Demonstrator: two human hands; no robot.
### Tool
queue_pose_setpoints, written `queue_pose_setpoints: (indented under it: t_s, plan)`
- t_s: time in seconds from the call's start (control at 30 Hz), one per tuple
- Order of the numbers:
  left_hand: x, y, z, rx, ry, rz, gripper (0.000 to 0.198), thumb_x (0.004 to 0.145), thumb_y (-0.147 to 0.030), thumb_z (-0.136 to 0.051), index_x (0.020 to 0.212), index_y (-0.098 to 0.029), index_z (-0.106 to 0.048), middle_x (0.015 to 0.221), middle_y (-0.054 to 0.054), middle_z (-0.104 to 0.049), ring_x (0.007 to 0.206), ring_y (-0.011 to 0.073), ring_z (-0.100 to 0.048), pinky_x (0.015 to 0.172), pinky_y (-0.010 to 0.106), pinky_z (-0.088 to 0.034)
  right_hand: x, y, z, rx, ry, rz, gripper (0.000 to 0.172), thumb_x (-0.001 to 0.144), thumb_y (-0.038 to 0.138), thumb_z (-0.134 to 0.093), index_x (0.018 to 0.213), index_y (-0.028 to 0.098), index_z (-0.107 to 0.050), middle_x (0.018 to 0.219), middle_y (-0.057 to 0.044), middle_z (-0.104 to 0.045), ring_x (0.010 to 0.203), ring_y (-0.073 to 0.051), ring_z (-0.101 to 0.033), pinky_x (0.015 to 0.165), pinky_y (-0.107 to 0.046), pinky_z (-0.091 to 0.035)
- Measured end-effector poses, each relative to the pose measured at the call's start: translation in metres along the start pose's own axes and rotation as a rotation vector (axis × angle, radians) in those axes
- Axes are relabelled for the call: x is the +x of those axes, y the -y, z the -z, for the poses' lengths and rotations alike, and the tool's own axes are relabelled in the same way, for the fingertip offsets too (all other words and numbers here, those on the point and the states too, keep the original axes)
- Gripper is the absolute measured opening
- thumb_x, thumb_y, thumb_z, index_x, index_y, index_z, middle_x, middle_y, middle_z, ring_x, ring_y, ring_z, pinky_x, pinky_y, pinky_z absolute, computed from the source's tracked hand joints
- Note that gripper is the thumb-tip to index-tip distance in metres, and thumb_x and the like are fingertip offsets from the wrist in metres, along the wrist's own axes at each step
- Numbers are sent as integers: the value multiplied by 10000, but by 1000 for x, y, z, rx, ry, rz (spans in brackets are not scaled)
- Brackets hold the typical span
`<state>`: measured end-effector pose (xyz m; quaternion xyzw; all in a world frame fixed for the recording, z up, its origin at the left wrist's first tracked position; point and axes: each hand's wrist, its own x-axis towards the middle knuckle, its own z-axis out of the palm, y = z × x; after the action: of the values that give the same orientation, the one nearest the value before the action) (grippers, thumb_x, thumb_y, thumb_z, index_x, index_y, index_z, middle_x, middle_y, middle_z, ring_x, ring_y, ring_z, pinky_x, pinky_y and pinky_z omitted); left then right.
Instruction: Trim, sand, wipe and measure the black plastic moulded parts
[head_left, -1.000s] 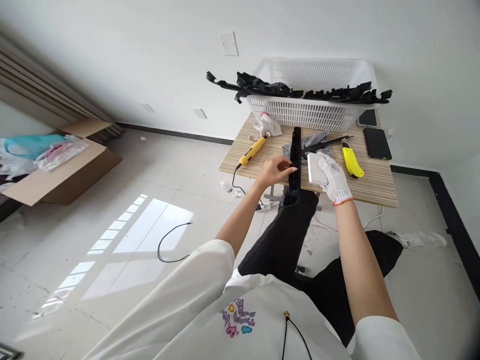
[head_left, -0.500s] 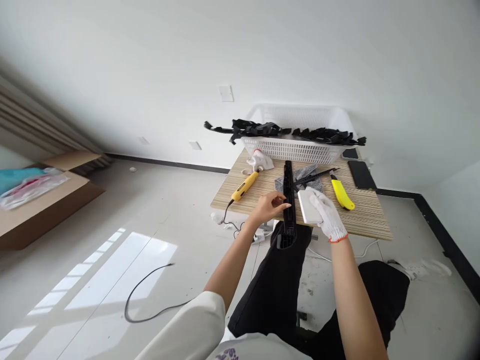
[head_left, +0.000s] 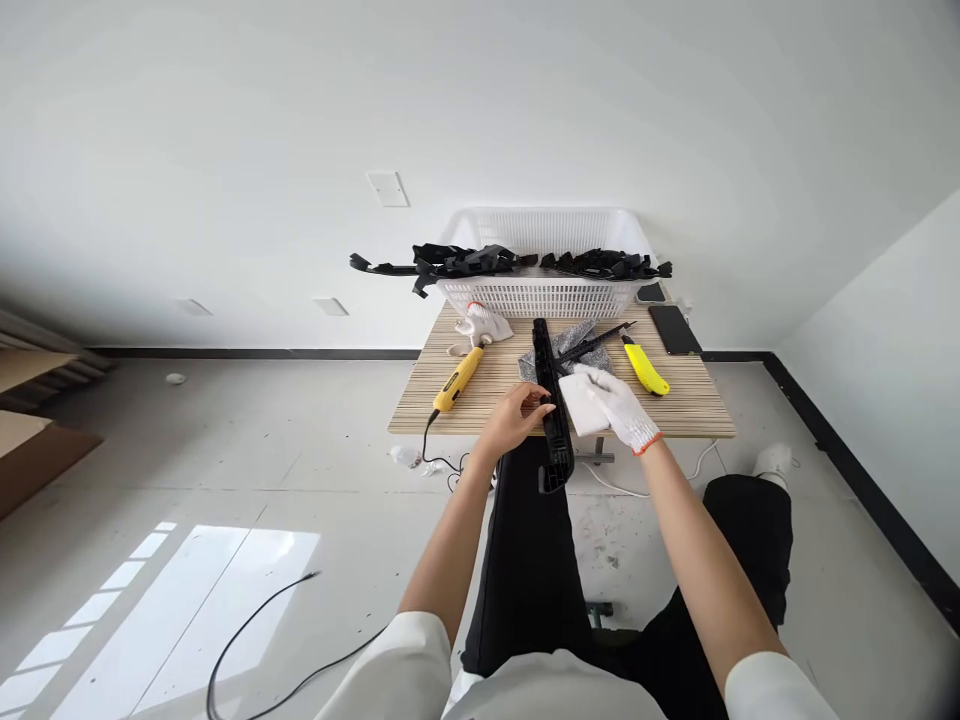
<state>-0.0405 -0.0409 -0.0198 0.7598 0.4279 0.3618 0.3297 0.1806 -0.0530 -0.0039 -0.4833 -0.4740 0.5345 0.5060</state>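
As left fingers [head_left: 527,390] hold edge, black strip [head_left: 556,432] extends both ways.

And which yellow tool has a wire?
The orange-yellow tool left of the long black part: a black wire leaves its near end. The yellow cutter on the right shows none.

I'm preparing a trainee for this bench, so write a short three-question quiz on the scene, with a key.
1. Which hand wears a white glove?
2. True or false: black pieces lie across the top of the white basket.
3. What does the left hand touch? A) the phone B) the long black part C) the yellow cutter

Key: 1. The right hand. 2. True. 3. B.
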Motion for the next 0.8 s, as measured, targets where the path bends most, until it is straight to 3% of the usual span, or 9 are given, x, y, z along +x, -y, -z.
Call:
queue_pose_setpoints:
  t_s: [0.07,0.2,0.27,0.4,0.57,0.67,0.8]
  plan:
    - [0,0,0,0,11,-1,309,914,-492,-594,1055,-218,-619,1020,59,-631,937,193,-615,858,340,-521,-1,0,2,43,-39,4,586,787,546,-694,1286,238,-666,1322,-86,-654,1094,-254,-651,858,-372,-557]
    - [1,-3,0,-19,10,8,294,908,-478,-603,1037,-213,-606,997,54,-619,912,187,-615,827,329,-528,-1,-3,2,-68,54,40,517,804,508,-707,1229,214,-699,1317,-83,-660,1173,-247,-616,974,-368,-506]
    - [1,-4,0,-39,5,26,292,898,-478,-618,1021,-213,-610,977,50,-625,902,185,-620,819,324,-531,2,-4,1,-69,-30,45,540,812,526,-693,1252,212,-683,1327,-82,-654,1195,-245,-603,990,-369,-498]
    - [1,-6,2,-99,8,69,296,880,-479,-647,1001,-210,-620,956,48,-645,891,183,-636,819,323,-539,6,2,0,-46,1,-8,577,771,526,-728,1248,204,-683,1308,-88,-664,1154,-253,-623,927,-356,-535]
    - [0,-3,3,-123,1,83,301,871,-485,-658,1005,-217,-632,960,45,-654,907,185,-650,838,329,-551,-1,6,0,50,-112,-88,722,776,588,-692,1405,256,-568,1241,-77,-691,951,-241,-685,719,-340,-588]
    - [0,-2,4,-114,8,77,297,868,-481,-662,1007,-220,-633,978,43,-662,905,183,-660,831,325,-558,-6,3,-4,41,-27,-90,752,752,562,-730,1419,256,-563,1194,-73,-708,930,-241,-690,709,-325,-588]
    - [-1,-3,5,-85,15,103,277,854,-466,-681,968,-219,-632,950,35,-688,852,177,-676,818,324,-561,-5,2,-11,45,-158,-6,729,792,583,-679,1432,259,-549,1240,-71,-689,994,-240,-676,760,-328,-584]
